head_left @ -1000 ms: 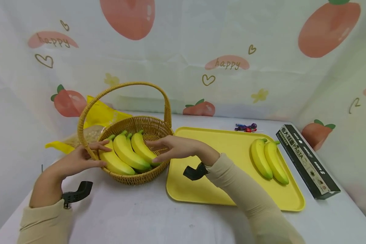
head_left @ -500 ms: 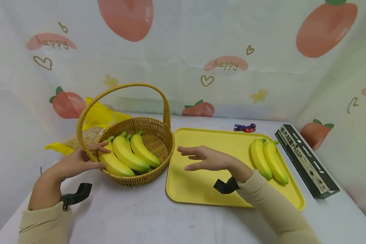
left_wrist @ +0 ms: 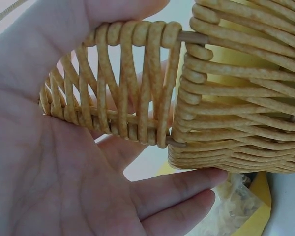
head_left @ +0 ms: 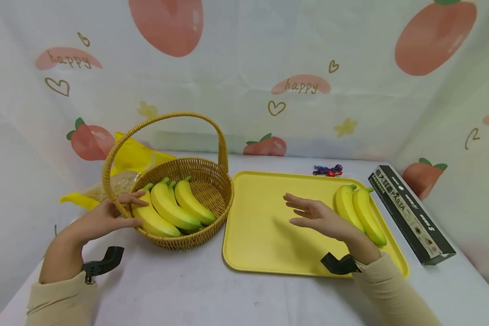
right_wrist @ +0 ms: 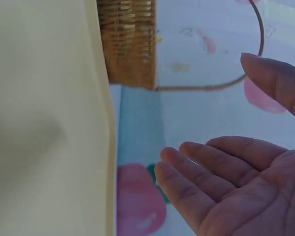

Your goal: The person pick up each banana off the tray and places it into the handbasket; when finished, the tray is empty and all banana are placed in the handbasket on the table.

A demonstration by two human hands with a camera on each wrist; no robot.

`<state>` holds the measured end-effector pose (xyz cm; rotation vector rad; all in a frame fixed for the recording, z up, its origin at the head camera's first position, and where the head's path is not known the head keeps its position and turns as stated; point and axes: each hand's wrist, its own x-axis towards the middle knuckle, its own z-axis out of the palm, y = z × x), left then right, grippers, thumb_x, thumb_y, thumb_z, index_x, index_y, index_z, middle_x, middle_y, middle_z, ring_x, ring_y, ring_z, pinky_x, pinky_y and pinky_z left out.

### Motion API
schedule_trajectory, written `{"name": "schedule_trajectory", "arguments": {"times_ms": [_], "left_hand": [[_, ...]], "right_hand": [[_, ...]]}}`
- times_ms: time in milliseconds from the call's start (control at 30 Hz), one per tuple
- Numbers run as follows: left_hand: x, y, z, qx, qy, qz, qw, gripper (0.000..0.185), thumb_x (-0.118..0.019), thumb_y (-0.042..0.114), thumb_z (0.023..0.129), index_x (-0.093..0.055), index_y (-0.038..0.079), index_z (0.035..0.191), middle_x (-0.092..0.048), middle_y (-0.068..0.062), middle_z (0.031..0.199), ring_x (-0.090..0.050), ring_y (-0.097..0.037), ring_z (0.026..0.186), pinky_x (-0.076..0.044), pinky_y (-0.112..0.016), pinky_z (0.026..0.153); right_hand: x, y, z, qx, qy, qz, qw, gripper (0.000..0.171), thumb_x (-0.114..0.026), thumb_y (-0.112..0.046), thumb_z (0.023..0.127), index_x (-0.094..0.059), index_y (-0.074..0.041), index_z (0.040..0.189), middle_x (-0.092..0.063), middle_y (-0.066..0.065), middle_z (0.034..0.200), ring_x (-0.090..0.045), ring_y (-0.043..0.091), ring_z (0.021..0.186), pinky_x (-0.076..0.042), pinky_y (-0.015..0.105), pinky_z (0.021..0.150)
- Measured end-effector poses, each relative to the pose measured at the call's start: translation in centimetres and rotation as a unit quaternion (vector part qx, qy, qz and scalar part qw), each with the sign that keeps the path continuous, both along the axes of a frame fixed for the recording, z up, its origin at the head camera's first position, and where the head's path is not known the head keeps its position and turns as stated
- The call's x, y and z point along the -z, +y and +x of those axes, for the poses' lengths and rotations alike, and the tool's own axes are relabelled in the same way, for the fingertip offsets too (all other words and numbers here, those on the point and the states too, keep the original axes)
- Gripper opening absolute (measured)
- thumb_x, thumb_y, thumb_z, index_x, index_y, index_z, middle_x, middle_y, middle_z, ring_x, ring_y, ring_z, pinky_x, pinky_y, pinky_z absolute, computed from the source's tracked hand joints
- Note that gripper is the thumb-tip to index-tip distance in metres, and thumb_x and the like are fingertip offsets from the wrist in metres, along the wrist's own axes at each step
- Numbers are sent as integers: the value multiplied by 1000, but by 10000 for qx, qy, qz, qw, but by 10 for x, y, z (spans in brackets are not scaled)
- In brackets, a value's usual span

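The wicker basket (head_left: 187,213) is steadied at the foot of its handle by the left hand (head_left: 102,219); in the left wrist view the thumb and fingers (left_wrist: 177,189) are curled round the woven handle base (left_wrist: 123,98), so the hold is a wrap and not a flat press. Three bananas (head_left: 169,206) lie inside the basket, leaning toward its near left rim. The right hand (head_left: 319,217) hovers over the yellow tray (head_left: 265,235) with its fingers spread and relaxed; nothing is held in it. Two further bananas (head_left: 360,213) lie side by side on the right part of the tray, just beside that hand.

The following risks are judged from this arrangement:

- The basket may be tipped toward the left hand if the handle base is pulled, since the load is gathered on that side.
- The pair on the tray may be knocked against the tray rim if it is approached by the right hand from the side instead of from above; the curved skins are likely to roll.
- Only one of the pair may be caught if the fingers are closed too narrowly, and the other may be dragged off the tray onto the desk (head_left: 212,294).
- The pasta box (head_left: 411,215), close to the tray's right edge, may be struck by the right forearm.
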<state>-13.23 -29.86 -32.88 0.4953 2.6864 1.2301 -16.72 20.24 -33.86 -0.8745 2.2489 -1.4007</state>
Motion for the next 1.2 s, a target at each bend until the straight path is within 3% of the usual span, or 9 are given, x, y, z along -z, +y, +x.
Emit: {"name": "schedule_trajectory", "arguments": {"times_ms": [200, 300, 433, 567, 667, 767, 933, 1133, 1200], "left_hand": [[1, -1, -1, 7, -3, -5, 10000, 38, -68, 17, 85, -59, 6, 120, -31, -24, 147, -22, -50, 133, -42, -10, 80], [1, -1, -1, -26, -21, -15, 10000, 38, -68, 17, 85, -58, 7, 120, -31, -23, 148, -22, -49, 133, -41, -9, 80], [1, -2, 0, 17, 11, -2, 10000, 38, -67, 15, 85, -58, 5, 121, -31, -24, 148, -21, -50, 133, -41, -9, 80], [1, -1, 0, 36, 26, -7, 10000, 38, -67, 16, 85, -58, 5, 120, -31, -25, 147, -21, -51, 133, -42, -10, 80], [0, 0, 0, -5, -28, -22, 10000, 39, -68, 18, 85, -59, 5, 120, -30, -24, 147, -22, -50, 133, -43, -11, 80], [0, 0, 0, -8, -75, -17, 10000, 39, -68, 18, 85, -58, 4, 120, -29, -24, 148, -22, -50, 133, -43, -11, 80], [-1, -1, -1, 26, -89, -6, 10000, 39, -67, 17, 85, -58, 4, 121, -29, -24, 148, -21, -51, 134, -43, -11, 79], [0, -1, -1, -66, -134, -65, 9999, 40, -68, 20, 84, -58, 7, 120, -29, -23, 149, -21, -49, 134, -42, -11, 80], [0, 0, -1, -24, -107, -31, 9999, 40, -68, 19, 85, -58, 5, 120, -29, -24, 148, -20, -50, 134, -42, -11, 80]], "right_hand": [[8, 32, 4, 777, 80, 41, 9969, 63, -53, -16, 95, -21, 3, 146, -24, 24, 150, -28, 44, 135, -37, 43, 101], [10, 44, 5, 1211, 189, 178, 9923, 62, -53, -17, 95, -22, 3, 145, -26, 26, 149, -31, 46, 132, -43, 26, 97], [11, 59, 6, 1739, 328, 234, 9839, 61, -52, -19, 96, -24, 4, 144, -28, 26, 148, -33, 43, 132, -39, 6, 88], [15, 73, 3, 2219, 469, 152, 9738, 60, -52, -20, 96, -26, 6, 143, -29, 29, 146, -44, 10, 129, -39, 4, 84], [20, 83, 1, 2481, 418, 100, 9678, 59, -51, -21, 96, -27, 6, 143, -27, 30, 146, -41, -13, 116, -38, 2, 84], [23, 90, -2, 2672, 258, 104, 9632, 59, -50, -24, 97, -27, 6, 143, -25, 29, 147, -43, -10, 118, -37, 2, 84], [28, 97, -5, 2939, 39, 270, 9555, 60, -48, -27, 97, -26, 4, 144, -25, 27, 148, -40, 17, 133, -37, 1, 84], [32, 99, -7, 3034, -190, 227, 9524, 60, -48, -28, 97, -27, 4, 143, -26, 28, 147, -43, -16, 112, -35, 0, 83], [32, 99, -7, 3019, -236, 186, 9529, 60, -48, -28, 98, -27, 5, 143, -26, 27, 147, -42, -16, 113, -35, 0, 83]]}}
